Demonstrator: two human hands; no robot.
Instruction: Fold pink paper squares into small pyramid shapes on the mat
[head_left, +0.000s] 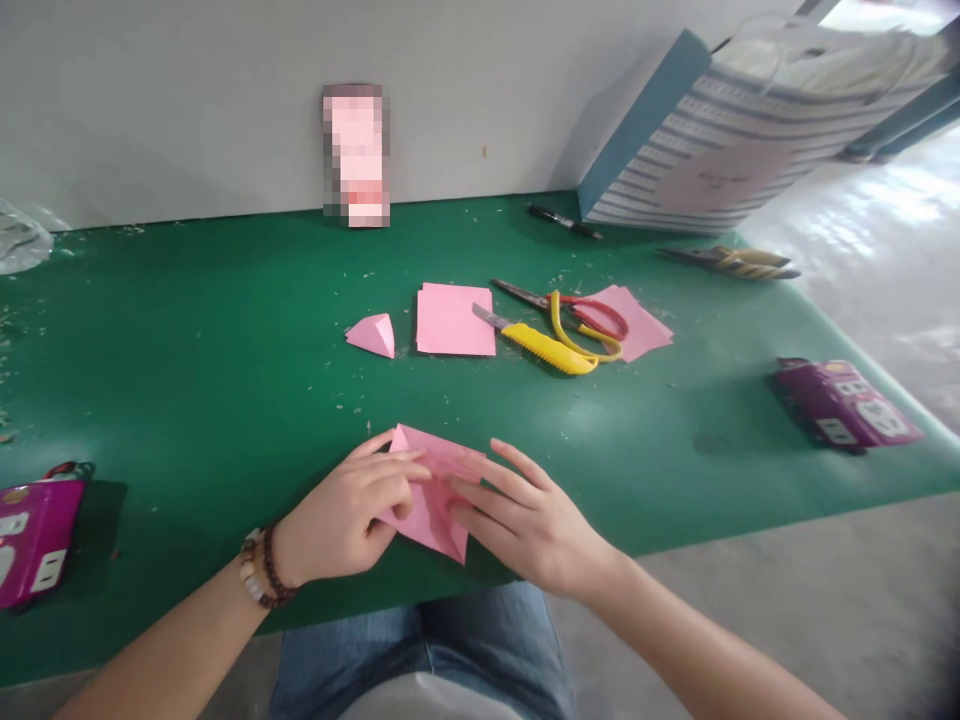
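Note:
A creased sheet of pink paper [436, 508] lies partly folded at the near side of the green table, between my two hands. My left hand [356, 510] has the paper's left side in its grip, its index finger stretched over the top and the other fingers bent. From the right, my right hand [529, 520] reaches onto the same paper with its fingers spread, the tips touching its surface. Beyond them are a small folded pink paper piece [373, 335] and a stack of square pink sheets [454, 322].
Scissors [559, 305] and a yellow utility knife [544, 345] lie by more pink sheets [634, 322]. Further back are a pen [564, 221], pliers [735, 262], a striped paper bag [675, 150] and a blurred-out phone-like object [356, 150]. Purple boxes [847, 402] flank the green table [225, 350].

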